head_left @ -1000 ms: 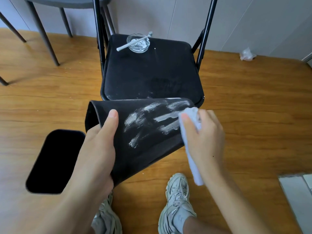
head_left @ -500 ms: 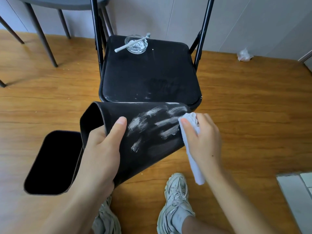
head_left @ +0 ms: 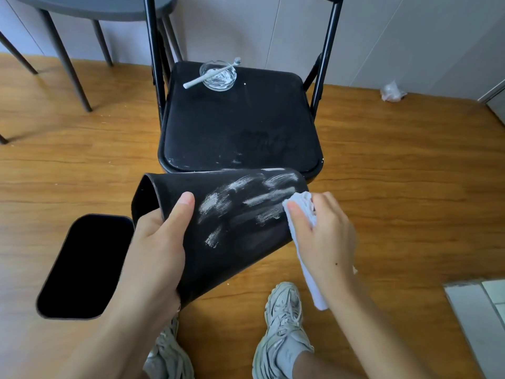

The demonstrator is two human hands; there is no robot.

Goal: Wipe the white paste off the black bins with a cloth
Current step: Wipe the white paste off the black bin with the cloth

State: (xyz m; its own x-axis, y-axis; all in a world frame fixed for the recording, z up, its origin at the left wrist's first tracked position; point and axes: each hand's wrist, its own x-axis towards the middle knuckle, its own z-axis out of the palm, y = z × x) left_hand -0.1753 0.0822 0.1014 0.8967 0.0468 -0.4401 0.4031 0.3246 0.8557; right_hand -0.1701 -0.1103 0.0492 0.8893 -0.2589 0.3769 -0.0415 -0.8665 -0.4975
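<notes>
- Wooden floor [head_left: 382, 165] spreads under a black folding chair [head_left: 240, 127], which carries a glass dish [head_left: 218, 76] with a toothbrush [head_left: 210, 73] laid across it at its far edge.
- Near the chair, the left hand [head_left: 155, 250] holds a black bin [head_left: 240, 222] tipped on its side, grip clamped on the rim, thumb outside.
- White paste [head_left: 246, 203] streaks the bin's upper wall.
- Right hand [head_left: 325, 236] pinches a white cloth [head_left: 303, 212] against the bin's right edge.
- A second bin [head_left: 84, 266] stands on the floor, left.

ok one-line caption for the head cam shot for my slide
Left hand tilts a paste-streaked black bin while the right hand presses a white cloth to it.
</notes>
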